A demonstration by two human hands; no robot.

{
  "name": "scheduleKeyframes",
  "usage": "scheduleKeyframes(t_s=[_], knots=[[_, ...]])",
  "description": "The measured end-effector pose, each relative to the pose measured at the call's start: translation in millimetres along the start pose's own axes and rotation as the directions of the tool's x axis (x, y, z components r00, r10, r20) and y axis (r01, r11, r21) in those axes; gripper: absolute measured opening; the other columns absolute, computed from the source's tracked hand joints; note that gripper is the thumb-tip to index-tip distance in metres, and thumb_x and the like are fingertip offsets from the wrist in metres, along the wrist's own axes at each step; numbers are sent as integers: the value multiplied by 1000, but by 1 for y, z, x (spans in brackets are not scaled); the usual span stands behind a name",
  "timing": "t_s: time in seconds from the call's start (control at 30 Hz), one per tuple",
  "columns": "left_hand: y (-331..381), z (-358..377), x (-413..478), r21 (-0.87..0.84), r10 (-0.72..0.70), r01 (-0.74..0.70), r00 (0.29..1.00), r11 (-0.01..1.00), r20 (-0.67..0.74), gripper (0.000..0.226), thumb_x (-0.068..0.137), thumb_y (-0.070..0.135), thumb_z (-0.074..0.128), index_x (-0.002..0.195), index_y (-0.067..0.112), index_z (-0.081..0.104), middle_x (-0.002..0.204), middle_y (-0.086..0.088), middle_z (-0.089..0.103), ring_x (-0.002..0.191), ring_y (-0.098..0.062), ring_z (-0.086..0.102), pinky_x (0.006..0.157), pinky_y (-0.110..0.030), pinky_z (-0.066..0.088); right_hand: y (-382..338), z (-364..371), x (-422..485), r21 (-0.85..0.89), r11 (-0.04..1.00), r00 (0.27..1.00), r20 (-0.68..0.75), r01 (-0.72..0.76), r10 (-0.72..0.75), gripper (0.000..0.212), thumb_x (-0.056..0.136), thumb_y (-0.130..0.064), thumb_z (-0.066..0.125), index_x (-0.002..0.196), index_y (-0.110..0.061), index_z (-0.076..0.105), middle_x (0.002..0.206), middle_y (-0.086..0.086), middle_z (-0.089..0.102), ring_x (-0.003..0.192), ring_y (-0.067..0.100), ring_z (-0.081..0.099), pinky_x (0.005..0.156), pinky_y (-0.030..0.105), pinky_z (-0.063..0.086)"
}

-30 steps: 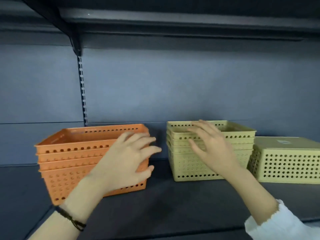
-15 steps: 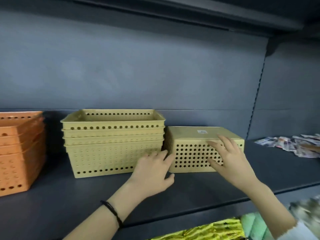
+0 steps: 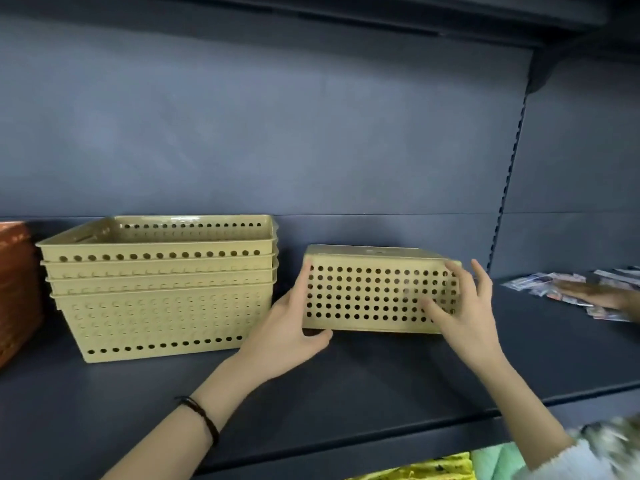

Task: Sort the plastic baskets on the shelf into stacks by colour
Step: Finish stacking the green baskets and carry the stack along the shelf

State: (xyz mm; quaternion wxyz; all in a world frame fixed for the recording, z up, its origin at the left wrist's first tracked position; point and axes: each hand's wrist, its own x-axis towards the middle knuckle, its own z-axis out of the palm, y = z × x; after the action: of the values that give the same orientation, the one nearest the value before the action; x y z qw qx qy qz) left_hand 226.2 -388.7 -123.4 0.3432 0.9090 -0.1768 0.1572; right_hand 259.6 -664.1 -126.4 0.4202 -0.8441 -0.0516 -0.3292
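An upside-down yellow basket (image 3: 367, 292) rests on the dark shelf (image 3: 346, 382), slightly tilted. My left hand (image 3: 287, 327) grips its left end and lower edge. My right hand (image 3: 460, 306) holds its right end, fingers spread over the perforated side. To the left stands a stack of several upright yellow baskets (image 3: 162, 289). A stack of orange baskets (image 3: 15, 289) shows at the left edge of the frame, mostly cut off.
Another person's hand (image 3: 602, 294) lies on scattered packets (image 3: 554, 284) at the far right of the shelf. A slotted upright (image 3: 509, 188) divides the back panel. Yellow and green goods (image 3: 450, 469) sit on the shelf below.
The view has shifted right, away from the orange stack. Both hands moved from the two stacks to the upside-down yellow basket and now grip its ends; it looks slightly lifted.
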Motion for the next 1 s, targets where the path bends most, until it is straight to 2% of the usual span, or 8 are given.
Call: scheduleKeyframes(t_s=[0.17,0.27,0.33,0.43,0.57,0.77,0.83,1.0], knots=[[3,-21,22,-183,2,-18,996,983,-85,111,81,40,75,143,61,-14,120,62,19,110,38,24,110,-21,21,-10,-36,37,377,926,999,-37,30,-17,39,90,-28,63,127,-36,52,147,-12,34,110,2,57,88,22,50],[6,-18,28,-304,1,-35,994,952,-112,109,77,43,77,146,62,-6,136,54,23,118,35,21,111,-24,22,-9,-45,45,530,848,999,-4,-26,33,45,89,-38,58,131,-23,53,128,-15,56,83,-15,59,63,4,45],[8,-12,32,-403,-21,-31,992,915,-125,108,79,40,76,151,54,-3,148,38,24,121,29,26,107,-20,27,-2,-44,45,558,828,998,21,-55,52,67,73,-63,59,129,-27,54,104,-25,65,84,-14,60,73,10,46],[6,-2,38,-540,-110,12,982,842,-151,101,80,36,73,154,46,4,149,26,31,130,6,38,104,-16,37,12,-36,40,587,798,989,127,-139,79,82,59,-84,58,128,-39,53,120,-18,61,110,1,59,90,32,47],[-6,9,45,-590,-193,76,972,804,-137,85,89,18,68,155,33,15,146,11,44,117,5,49,83,-6,47,20,-29,36,610,767,977,179,-200,112,69,69,-81,52,129,-46,48,137,-13,51,126,10,50,101,41,43],[-18,22,37,-536,-311,227,948,813,-71,90,82,35,76,147,29,14,134,9,50,121,-11,50,106,-37,39,40,-14,31,493,732,881,319,-470,350,87,64,-92,29,130,-36,33,135,-6,44,125,19,46,105,49,39],[-10,18,38,-541,-292,216,955,813,-59,92,81,36,77,145,26,13,128,12,51,112,-4,50,103,-33,38,45,-14,33,485,691,841,381,-536,385,101,62,-94,24,134,-27,44,137,-1,53,125,21,50,108,51,38],[15,-17,52,-541,-136,37,980,840,-145,98,63,58,77,142,37,22,130,20,52,118,2,53,109,-40,40,23,-37,45,575,706,909,301,-414,288,67,81,-79,16,109,-44,65,104,-14,74,112,14,62,109,48,36]])
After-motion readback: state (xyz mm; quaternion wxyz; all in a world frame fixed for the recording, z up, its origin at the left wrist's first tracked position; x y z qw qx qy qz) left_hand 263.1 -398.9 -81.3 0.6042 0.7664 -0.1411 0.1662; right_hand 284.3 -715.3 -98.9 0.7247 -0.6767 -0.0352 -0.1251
